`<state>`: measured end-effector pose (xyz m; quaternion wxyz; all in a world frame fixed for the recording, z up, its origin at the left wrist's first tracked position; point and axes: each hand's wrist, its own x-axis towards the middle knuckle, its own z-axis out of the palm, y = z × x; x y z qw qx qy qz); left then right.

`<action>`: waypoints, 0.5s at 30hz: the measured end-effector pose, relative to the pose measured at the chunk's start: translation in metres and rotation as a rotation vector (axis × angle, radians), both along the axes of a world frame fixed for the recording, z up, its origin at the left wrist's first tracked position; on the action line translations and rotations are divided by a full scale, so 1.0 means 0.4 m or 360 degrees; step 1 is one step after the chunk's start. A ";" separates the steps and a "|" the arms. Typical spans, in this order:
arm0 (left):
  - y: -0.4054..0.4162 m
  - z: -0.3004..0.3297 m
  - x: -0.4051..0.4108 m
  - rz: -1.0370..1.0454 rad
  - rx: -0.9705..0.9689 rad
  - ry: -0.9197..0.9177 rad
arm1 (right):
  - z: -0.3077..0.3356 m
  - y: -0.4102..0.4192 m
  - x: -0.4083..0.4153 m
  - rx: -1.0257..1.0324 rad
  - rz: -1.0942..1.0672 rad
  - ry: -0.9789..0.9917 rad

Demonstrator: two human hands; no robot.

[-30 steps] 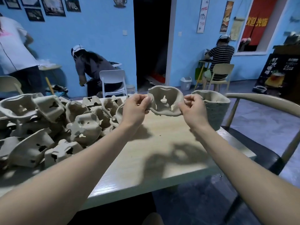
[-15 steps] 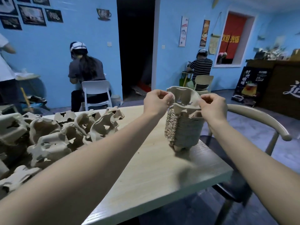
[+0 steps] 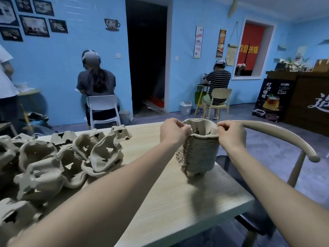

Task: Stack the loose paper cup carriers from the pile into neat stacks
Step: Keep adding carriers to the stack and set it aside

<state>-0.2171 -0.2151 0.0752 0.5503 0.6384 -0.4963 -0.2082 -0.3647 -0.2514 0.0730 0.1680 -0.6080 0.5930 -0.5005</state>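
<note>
- Head view: a person's left hand (image 3: 173, 132) and right hand (image 3: 231, 135) pinch opposite rims of the top carrier (image 3: 201, 128), which sits on a tall stack of carriers (image 3: 198, 154).
- The stack stands upright near the right edge of the wooden table (image 3: 169, 202), toward its far right corner.
- A loose pile of carriers (image 3: 58, 161) sprawls along the table's left edge, well apart from the stack.
- A curved-back chair (image 3: 284, 138) stands just beside the table's right edge.

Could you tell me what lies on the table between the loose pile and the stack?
Only the left forearm crosses above bare table between pile and stack, head view.
</note>
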 end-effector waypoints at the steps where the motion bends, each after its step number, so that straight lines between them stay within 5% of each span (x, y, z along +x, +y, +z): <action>1: -0.004 -0.001 0.001 0.0010 0.0017 -0.0025 | -0.001 -0.001 0.000 0.0003 0.0010 0.0022; 15: 0.122 -0.066 0.098 0.0010 0.0013 -0.0538 | -0.011 0.081 0.096 -0.0319 0.0316 0.0309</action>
